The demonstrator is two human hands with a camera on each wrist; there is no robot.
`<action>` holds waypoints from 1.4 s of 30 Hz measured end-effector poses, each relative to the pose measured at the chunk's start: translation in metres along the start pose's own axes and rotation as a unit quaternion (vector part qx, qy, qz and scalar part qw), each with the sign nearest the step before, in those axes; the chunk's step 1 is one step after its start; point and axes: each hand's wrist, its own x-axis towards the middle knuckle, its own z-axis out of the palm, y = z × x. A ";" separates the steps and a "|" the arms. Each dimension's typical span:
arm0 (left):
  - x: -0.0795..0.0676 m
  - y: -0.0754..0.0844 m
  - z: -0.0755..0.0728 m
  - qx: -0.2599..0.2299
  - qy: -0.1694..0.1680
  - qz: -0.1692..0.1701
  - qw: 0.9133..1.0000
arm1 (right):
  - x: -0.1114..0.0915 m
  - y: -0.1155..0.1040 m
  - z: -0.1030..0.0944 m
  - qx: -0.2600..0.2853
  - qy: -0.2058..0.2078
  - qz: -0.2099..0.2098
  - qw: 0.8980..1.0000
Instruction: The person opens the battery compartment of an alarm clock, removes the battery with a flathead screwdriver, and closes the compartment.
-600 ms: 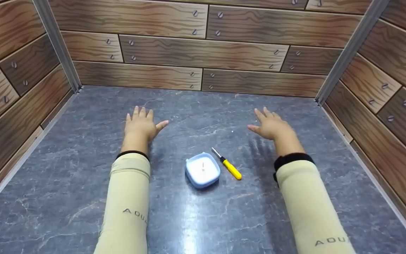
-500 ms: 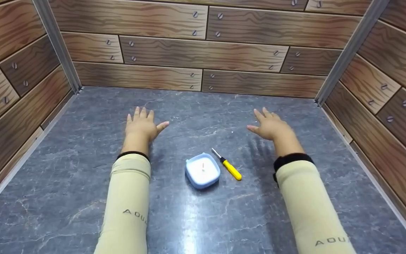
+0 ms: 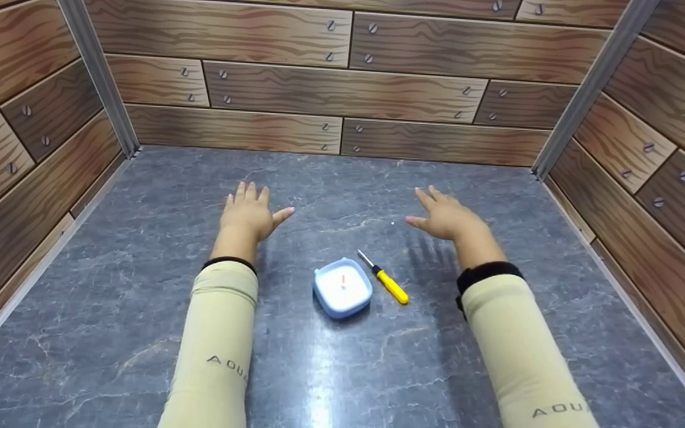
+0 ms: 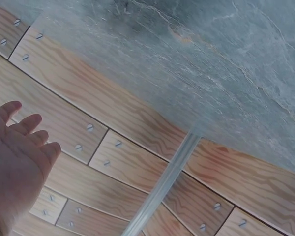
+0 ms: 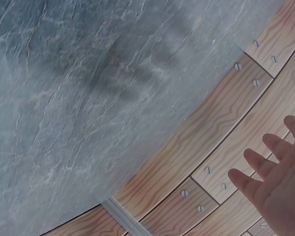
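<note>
On the grey marbled surface [image 3: 110, 297], a yellow-handled, metal-shafted screwdriver [image 3: 383, 278] lies diagonally, tip far-left, beside a light-blue rounded-square box [image 3: 342, 291], nearward-left of the loosely spread, empty right hand [image 3: 446, 219], farther from the spread, empty left hand [image 3: 248, 217].

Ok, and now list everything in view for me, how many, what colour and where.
marbled surface: 1, grey, across the lower view
rounded-square object: 1, light blue with white top, near the surface's middle
screwdriver-like tool: 1, yellow handle, grey shaft, just right of that object
tiny speck: 1, white, beyond the tool
plank-patterned walls: 3, brown, left, back and right
corner posts: 2, grey, back corners
sleeves: 2, pale yellow, one per forearm
wristbands: 2, black, one per wrist
left hand: 1, bare, surface's left half
right hand: 1, bare, right half
</note>
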 end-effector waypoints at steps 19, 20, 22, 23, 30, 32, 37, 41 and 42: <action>0.007 0.013 0.015 -0.028 0.013 0.077 0.997 | 0.001 -0.008 0.008 0.034 -0.006 -0.058 0.998; 0.007 0.014 0.016 -0.030 0.011 0.079 0.996 | 0.001 -0.008 0.009 0.035 -0.004 -0.065 0.997; 0.007 0.015 0.019 -0.035 0.008 0.085 0.996 | 0.000 -0.008 0.011 0.040 0.001 -0.079 0.996; 0.006 0.015 0.020 -0.037 0.006 0.088 0.995 | 0.000 -0.009 0.012 0.043 0.000 -0.085 0.995; 0.002 0.018 0.028 -0.041 0.004 0.120 0.992 | 0.002 -0.015 0.024 0.053 -0.009 -0.101 0.993; 0.001 0.019 0.030 -0.044 0.000 0.125 0.991 | 0.003 -0.017 0.027 0.050 -0.009 -0.103 0.993; -0.003 0.022 0.034 -0.063 -0.016 0.129 0.990 | 0.002 -0.022 0.030 0.049 -0.010 -0.123 0.991; -0.006 0.026 0.038 -0.077 -0.026 0.139 0.987 | -0.001 -0.025 0.033 0.054 -0.016 -0.151 0.987; -0.007 0.027 0.039 -0.079 -0.028 0.143 0.986 | -0.001 -0.026 0.034 0.054 -0.017 -0.156 0.986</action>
